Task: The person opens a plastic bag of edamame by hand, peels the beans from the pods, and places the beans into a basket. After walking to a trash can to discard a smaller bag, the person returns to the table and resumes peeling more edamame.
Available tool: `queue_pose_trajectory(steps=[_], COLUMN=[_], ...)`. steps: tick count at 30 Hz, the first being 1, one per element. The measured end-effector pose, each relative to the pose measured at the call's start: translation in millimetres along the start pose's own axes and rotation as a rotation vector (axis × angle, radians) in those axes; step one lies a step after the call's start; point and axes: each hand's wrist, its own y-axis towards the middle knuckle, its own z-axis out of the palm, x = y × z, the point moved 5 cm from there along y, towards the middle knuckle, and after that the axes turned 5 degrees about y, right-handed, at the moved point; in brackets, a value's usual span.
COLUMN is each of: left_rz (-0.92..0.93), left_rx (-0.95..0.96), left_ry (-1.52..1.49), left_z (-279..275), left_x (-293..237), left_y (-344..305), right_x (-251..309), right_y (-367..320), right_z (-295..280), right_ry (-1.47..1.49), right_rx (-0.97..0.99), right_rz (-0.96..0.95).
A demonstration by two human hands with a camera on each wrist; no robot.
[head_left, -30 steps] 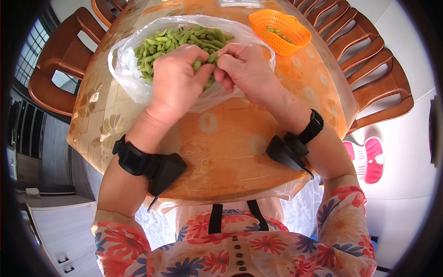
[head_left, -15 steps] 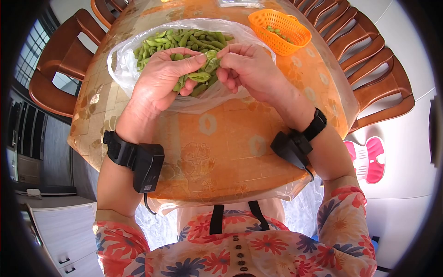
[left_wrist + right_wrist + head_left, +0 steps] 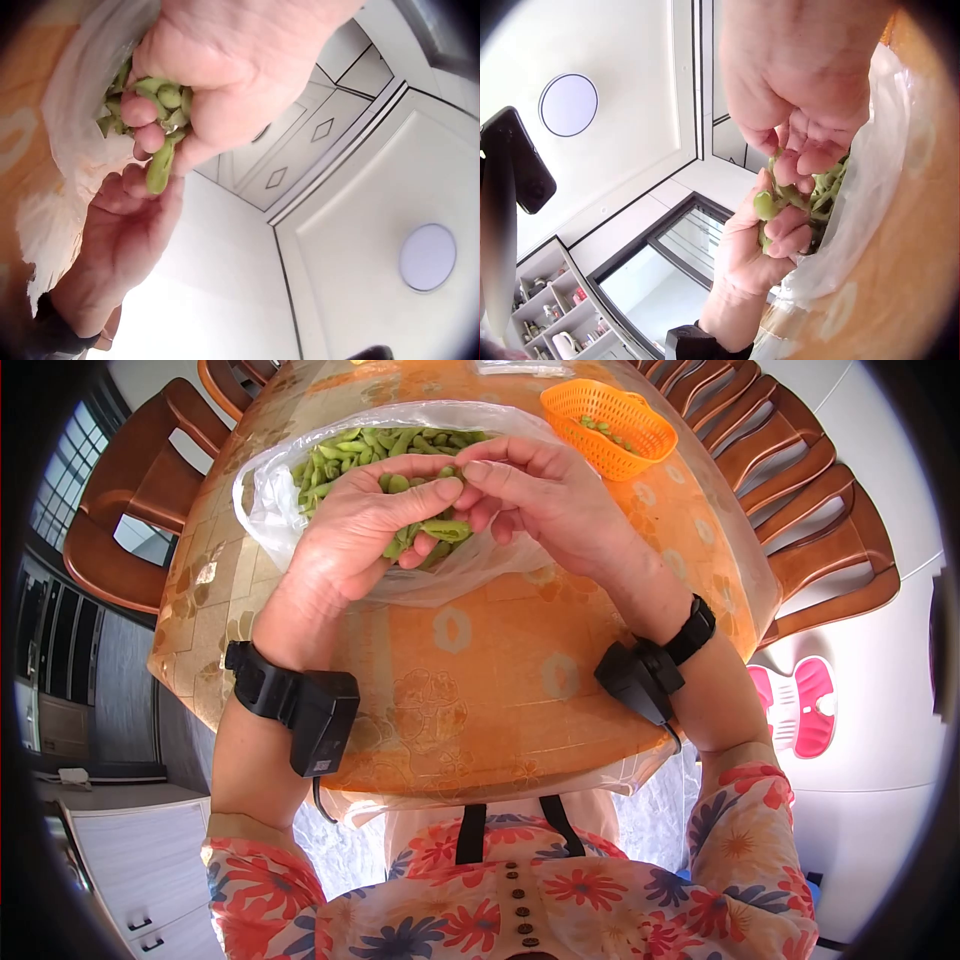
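The left hand (image 3: 362,525) curls its fingers round several green pods and opened pod pieces (image 3: 445,530), over the near side of a clear plastic bag (image 3: 265,500). Whole green pods (image 3: 345,450) fill the bag. Close against the left thumb, the right hand (image 3: 550,500) pinches at a pod with thumb and forefinger. In the left wrist view a pod (image 3: 160,169) pokes out below the left hand (image 3: 232,75). A round green piece (image 3: 765,205) shows at the left hand (image 3: 742,259) in the right wrist view, with the right hand (image 3: 799,82) above it.
An orange plastic basket (image 3: 610,430) with a few green beans stands at the back right of the table (image 3: 480,710). Brown wooden chairs (image 3: 835,545) line the right side, and another chair (image 3: 135,495) stands at the left. Clear plastic packaging (image 3: 520,367) lies at the far edge.
The left hand has turned from back up to thumb side up, showing the pods in it. The right hand has moved slightly left and its fingers have spread a little.
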Motion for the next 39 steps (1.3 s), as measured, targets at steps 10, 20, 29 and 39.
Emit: queue_pose_trajectory(steps=[10,20,29,39], left_rz=[-0.062,-0.037,-0.056,0.056], left_rx=[-0.031,0.037,0.008,-0.013], left_ry=[-0.376,-0.471,-0.468,-0.023], left_z=[-26.4,-22.0,-19.2,-0.4], left_x=[2.8,2.3,1.4,0.9], left_y=[8.1,8.1,5.8,-0.4], right_x=[-11.5,-11.2,-4.0,-3.1], right_y=[9.5,1.5,1.4,0.3], right_z=[-18.9,-2.7,-5.8,-5.2], right_ry=[-0.842,-1.288,-1.063,-0.064], right_rx=[-0.017,0.060,0.076,0.065], right_rz=[-0.285,-0.299,-0.369,0.089])
